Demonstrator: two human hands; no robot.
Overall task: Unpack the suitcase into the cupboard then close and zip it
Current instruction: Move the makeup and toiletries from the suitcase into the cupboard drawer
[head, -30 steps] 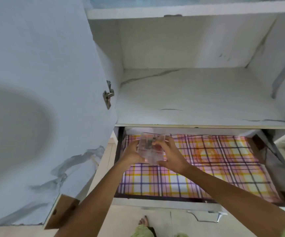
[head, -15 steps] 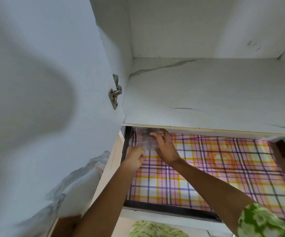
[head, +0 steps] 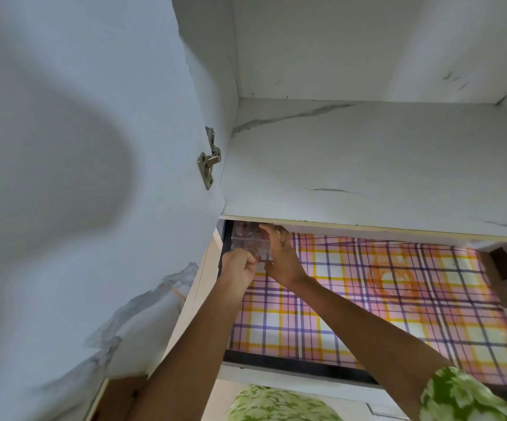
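Nearest the camera, a green-and-white patterned sleeve covers the right upper arm; a patch of the same fabric shows at the bottom edge, in front of the drawer; both bare forearms extend forward over the drawer's front rim.

The drawer is pulled out below the cupboard shelf; its floor carries a checked liner in pink, yellow and purple; the dark front rim lies nearest, the rear of the drawer passes under the shelf edge.

The clear plastic box sits in the drawer's rear left corner, partly beneath the shelf edge; its contents are blurred and cannot be identified; whether it rests on the liner or is raised off it cannot be told.

The left hand is at the near side of the box, fingers curled in against it; the right hand is against the box's right side, fingers extended upward along it, thumb toward the near face; both hands are in contact with the box.

Left of the drawer, the open cupboard door fills the frame, white with grey veining; a metal hinge joins it to the cupboard wall above the drawer's left corner.

Farthest, the shelf above the drawer is white marble-patterned, and the rear wall rises behind it.
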